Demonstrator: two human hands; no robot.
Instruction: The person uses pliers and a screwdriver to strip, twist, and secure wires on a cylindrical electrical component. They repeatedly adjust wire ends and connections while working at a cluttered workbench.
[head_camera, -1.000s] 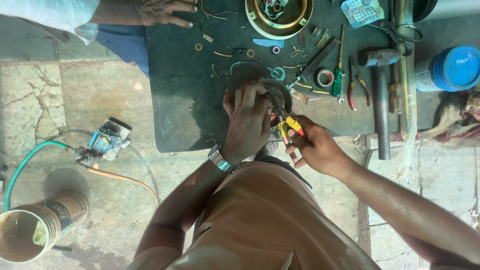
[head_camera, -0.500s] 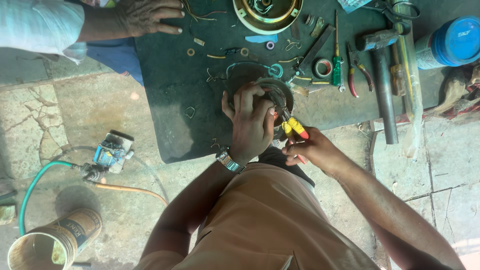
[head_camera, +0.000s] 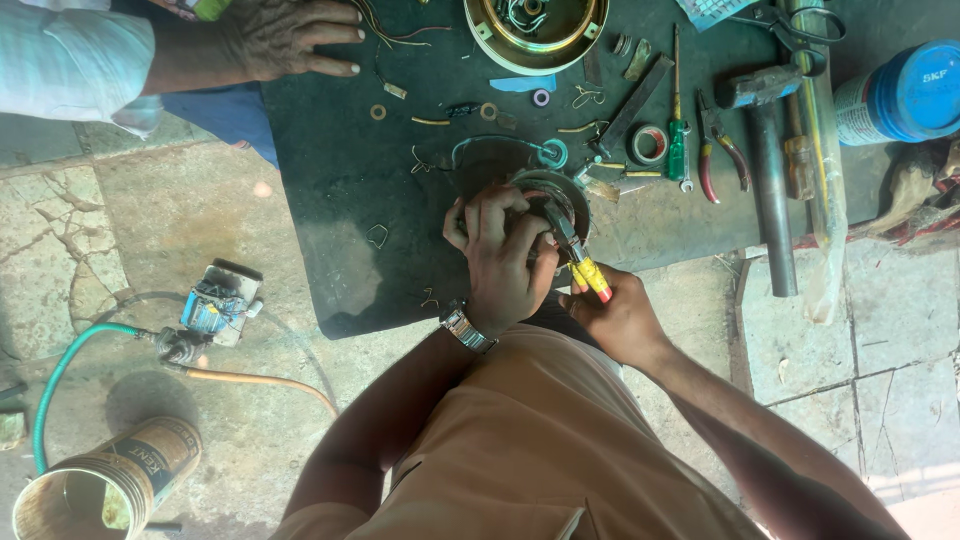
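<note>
Surface: a dark mat (head_camera: 350, 200) lies on a cracked stone floor (head_camera: 150, 230), outdoors or in a workshop, in strong daylight.

Round part: a round metal part (head_camera: 555, 195) sits near the mat's near edge, just above the frame's centre. Which way it faces cannot be told, as the hand covers most of it.

Left hand: the left hand (head_camera: 500, 255) is curled over the round part with fingers bent around its rim, gripping it firmly; a wristwatch (head_camera: 467, 328) is on the wrist.

Right hand: the right hand (head_camera: 620, 320) is closed around the yellow and red handles of the pliers (head_camera: 580, 260), at 4 o'clock from the round part.

Pliers axis: their long axis runs from 5 o'clock at the handles to 11 o'clock at the nose, which points into the round part and touches it.

Other person: another hand (head_camera: 285, 35) rests flat on the mat at 10 o'clock, well apart.

Tools: at 2 o'clock lie a green screwdriver (head_camera: 677, 140), red-handled pliers (head_camera: 722, 145), a roll of tape (head_camera: 648, 143) and a hammer (head_camera: 770, 170), all lengthwise from 12 to 6 o'clock.

Floor items: a tin can (head_camera: 105, 480) at 8 o'clock, a green hose (head_camera: 60, 375) beside it, a blue tub (head_camera: 905, 90) at 2 o'clock.
</note>
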